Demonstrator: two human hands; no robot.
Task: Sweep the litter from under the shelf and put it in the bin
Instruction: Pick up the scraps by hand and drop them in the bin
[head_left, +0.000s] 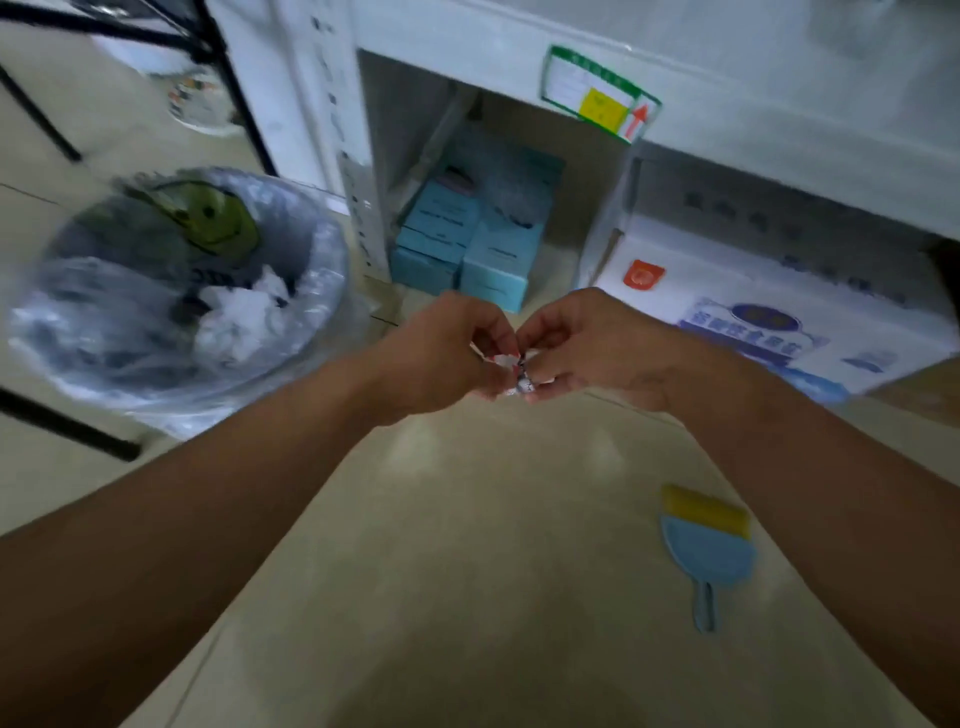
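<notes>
My left hand (441, 358) and my right hand (582, 343) meet in the middle of the view, both pinching a small crumpled white wrapper (511, 371) with red and dark print. They hover above the floor in front of the white shelf (358, 171). The bin (322, 317), lined with a clear plastic bag and holding white scraps and a green item, stands to the left of my hands. A small blue brush with yellow bristles (706, 545) lies on the floor at the lower right, untouched.
Blue boxes (467, 244) are stacked under the shelf's lowest board. A white carton with blue print (779, 317) sits to their right. Black metal legs (67, 426) cross the floor at the left. Beige floor (493, 519) lies beneath my arms.
</notes>
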